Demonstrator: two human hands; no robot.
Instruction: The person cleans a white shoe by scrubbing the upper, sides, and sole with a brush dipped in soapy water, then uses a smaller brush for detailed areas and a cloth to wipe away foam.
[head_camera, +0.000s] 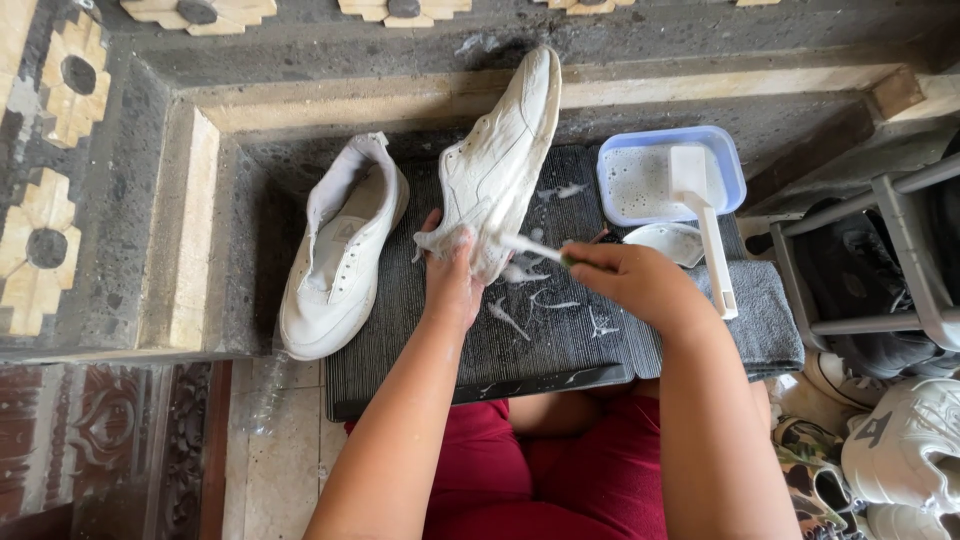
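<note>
My left hand (452, 272) grips the heel end of a white sneaker (500, 155), which is tilted up with its toe pointing away and foam on its heel. My right hand (630, 280) holds a small white brush (530, 246) whose head touches the soapy heel. Both hands work over a dark ribbed mat (540, 335) streaked with white foam. A second white sneaker (340, 250) lies on its sole at the mat's left edge, tongue pulled up.
A blue-rimmed tub of soapy water (725, 170) holds a larger white brush (710, 225). A small white dish (668, 240) and a grey towel (765, 320) lie by it. A shoe rack (880, 270) and several other shoes (900, 440) crowd the right.
</note>
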